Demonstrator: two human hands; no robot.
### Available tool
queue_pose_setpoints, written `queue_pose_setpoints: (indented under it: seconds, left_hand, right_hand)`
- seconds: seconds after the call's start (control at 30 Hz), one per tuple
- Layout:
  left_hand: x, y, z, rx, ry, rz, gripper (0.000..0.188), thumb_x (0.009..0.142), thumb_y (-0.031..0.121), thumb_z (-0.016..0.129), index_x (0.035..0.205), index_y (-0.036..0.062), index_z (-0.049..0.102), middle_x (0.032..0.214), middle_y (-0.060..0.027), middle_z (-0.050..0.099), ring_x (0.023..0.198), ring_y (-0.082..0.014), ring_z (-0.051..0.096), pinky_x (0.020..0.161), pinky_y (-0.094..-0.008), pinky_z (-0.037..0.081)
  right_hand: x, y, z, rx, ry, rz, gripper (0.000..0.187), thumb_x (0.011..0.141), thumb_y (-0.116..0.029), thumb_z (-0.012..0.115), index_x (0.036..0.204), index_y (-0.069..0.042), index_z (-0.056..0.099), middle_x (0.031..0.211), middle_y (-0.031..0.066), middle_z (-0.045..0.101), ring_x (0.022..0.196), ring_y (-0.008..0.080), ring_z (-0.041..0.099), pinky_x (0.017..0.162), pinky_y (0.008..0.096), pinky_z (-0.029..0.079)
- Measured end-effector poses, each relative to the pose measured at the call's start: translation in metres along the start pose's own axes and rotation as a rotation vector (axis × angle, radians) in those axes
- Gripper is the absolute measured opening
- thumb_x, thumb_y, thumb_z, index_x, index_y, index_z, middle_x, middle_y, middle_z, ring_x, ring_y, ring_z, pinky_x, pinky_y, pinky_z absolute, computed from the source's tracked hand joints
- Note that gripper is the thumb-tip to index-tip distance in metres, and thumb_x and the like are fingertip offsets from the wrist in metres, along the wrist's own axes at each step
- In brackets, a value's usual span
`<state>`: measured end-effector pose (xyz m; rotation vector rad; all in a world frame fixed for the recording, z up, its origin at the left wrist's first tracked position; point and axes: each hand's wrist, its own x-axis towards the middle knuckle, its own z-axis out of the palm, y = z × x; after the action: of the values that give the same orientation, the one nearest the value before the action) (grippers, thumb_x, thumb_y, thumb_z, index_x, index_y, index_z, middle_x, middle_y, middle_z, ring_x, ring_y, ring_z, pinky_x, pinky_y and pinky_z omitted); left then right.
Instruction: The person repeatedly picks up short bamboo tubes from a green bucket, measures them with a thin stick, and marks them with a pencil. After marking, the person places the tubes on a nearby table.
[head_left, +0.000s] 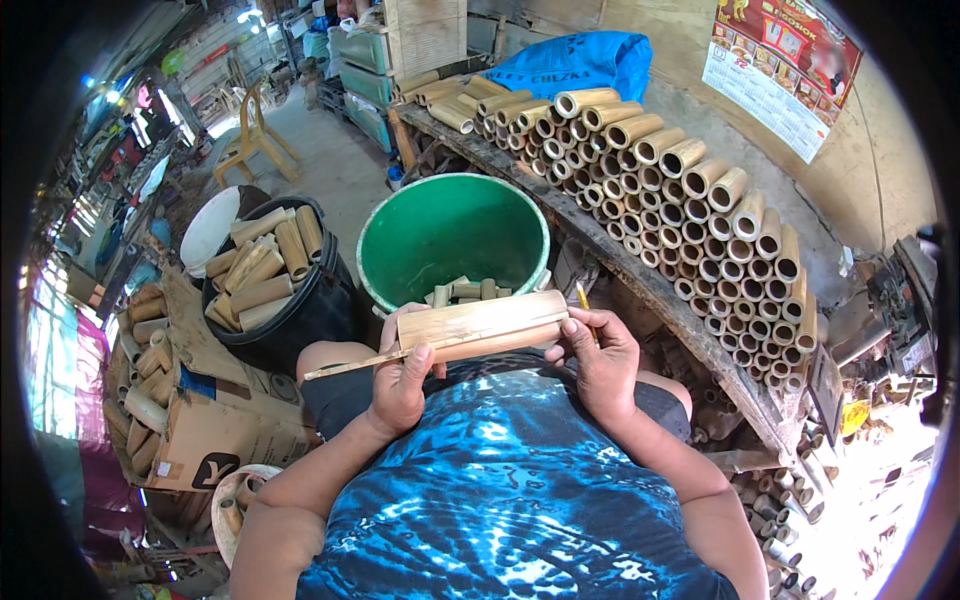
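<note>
Bamboo tube [470,317], pale and smooth, is held nearly level on the near side of a large green tub [450,228], overlapping its near rim from this viewpoint. A thin strip [345,368] runs along the tube's lower side and sticks out past its left end; whether it is loose for its whole length is hard to make out. The left hand [400,390], nearer than the tub and left of its middle, pinches the strip and tube, thumb in front, most fingers hidden behind. The right hand [603,362], nearer than the tub and to its right, pinches the tube's other end, covering part of it; a yellow pencil [582,294] pokes up from its fingers, its lower part hidden.

Inside the tub, short bamboo pieces [462,291] are partly blocked by the tube. Left of the tub, a black bucket [330,310] is heaped with cut bamboo. Nearer and further left, a cardboard box [235,430] holds more, its contents cut up by shadow and flaps. Right of the tub, stacked tubes [690,215] rest on a plank [640,270]; most show only open ends.
</note>
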<state>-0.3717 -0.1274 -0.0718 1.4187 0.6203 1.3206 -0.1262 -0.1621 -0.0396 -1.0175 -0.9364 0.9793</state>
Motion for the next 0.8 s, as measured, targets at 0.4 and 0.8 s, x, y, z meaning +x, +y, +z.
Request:
queue_pose_setpoints:
  seconds: [0.4,0.8]
  left_hand:
    - [0.002,-0.001,0.003,-0.091,0.084,-0.057,0.043,0.103,0.034,0.048,0.13,0.001,0.041,0.104,-0.0088,0.056,0.075,-0.011,0.053,0.063,-0.0247,0.046]
    - [-0.002,-0.007,-0.002,-0.194,0.103,-0.175,0.043,0.104,0.033,0.046,0.133,0.0013,0.042,0.099,-0.0073,0.058,0.072,-0.0105,0.052,0.06,-0.0243,0.043]
  right_hand:
    - [-0.007,0.003,0.004,-0.023,-0.022,-0.091,0.019,0.097,-0.003,0.061,0.112,0.008,0.063,0.093,0.0139,0.07,0.074,0.0171,0.07,0.069,0.0265,0.058]
    - [-0.002,-0.011,0.0,-0.06,0.005,-0.114,0.038,0.093,0.008,0.059,0.13,0.006,0.05,0.117,0.0148,0.062,0.079,0.0168,0.068,0.074,0.0269,0.059]
